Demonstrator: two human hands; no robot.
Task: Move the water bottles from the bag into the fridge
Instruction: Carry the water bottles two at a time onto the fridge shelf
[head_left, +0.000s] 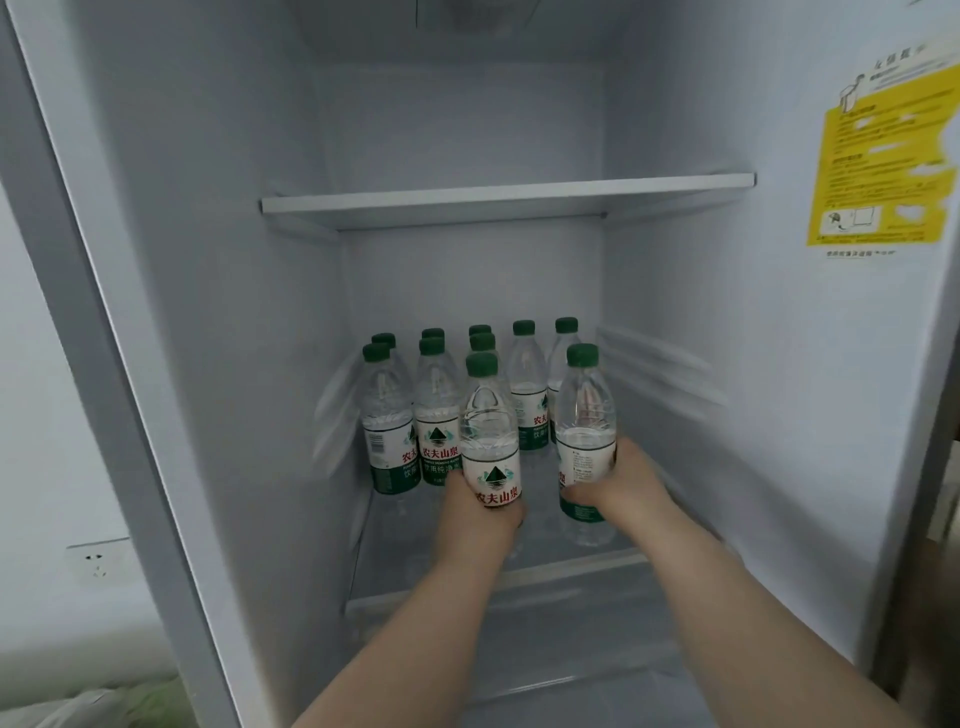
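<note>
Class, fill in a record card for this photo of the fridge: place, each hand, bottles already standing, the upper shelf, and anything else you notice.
place: open fridge, at its lower shelf
left hand: left hand grips the front bottle low on its label
right hand: right hand grips the right bottle at its label
standing bottles: eight standing bottles, upright, green caps, behind the two held
upper shelf: upper shelf shows nothing on it
other: yellow sticker on the right inner wall
</note>
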